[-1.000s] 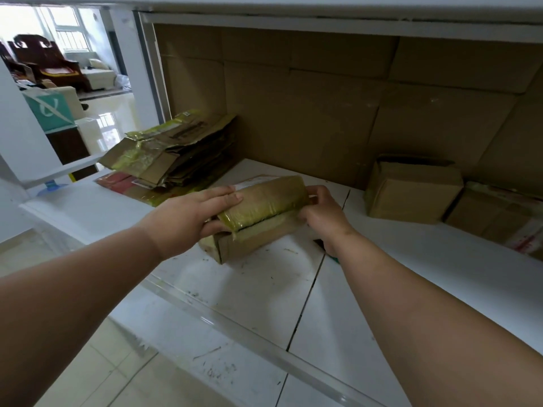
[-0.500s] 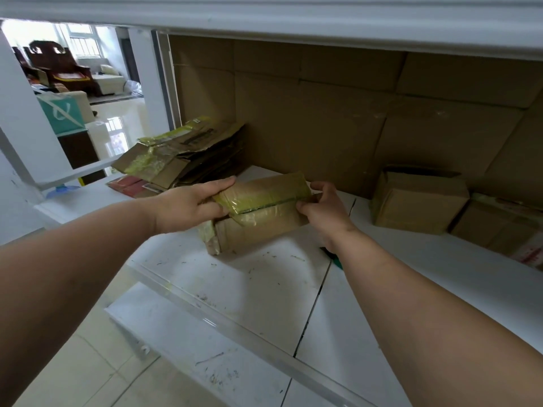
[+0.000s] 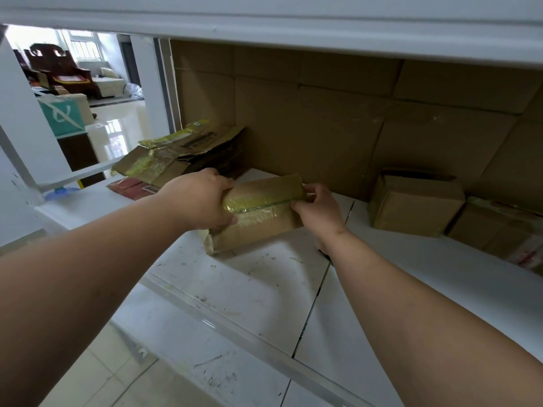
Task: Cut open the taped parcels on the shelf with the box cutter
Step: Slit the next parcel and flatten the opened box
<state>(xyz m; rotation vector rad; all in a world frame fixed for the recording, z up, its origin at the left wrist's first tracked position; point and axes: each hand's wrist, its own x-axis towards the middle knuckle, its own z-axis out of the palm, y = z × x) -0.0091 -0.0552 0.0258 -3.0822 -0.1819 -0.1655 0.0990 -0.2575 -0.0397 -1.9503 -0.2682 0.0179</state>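
The taped parcel (image 3: 258, 212) sits on the white shelf (image 3: 249, 277), near its middle, tipped up so its near lower edge rests on the board while the top face, glossy with yellowish tape, tilts toward the person. A dark seam runs along that face, probably the line the blade is meant to follow. The left hand (image 3: 199, 201) wraps the parcel's left end, fingers curled over the top and thumb underneath, most likely to steady it. The right hand (image 3: 318, 207) pinches the right end with its fingertips pressed together at the corner, perhaps picking at the tape (no box cutter shows in either hand; a dark scrap on the shelf under the right wrist may be it, too hidden to tell). To the left, behind the left hand, a stack of flattened cartons (image 3: 182, 154) lies against the cardboard backing, seemingly parcels already dealt with. Well to the right stand a small brown box (image 3: 414, 207) and, just beside it, another taped box (image 3: 499, 233), apparently awaiting their turn
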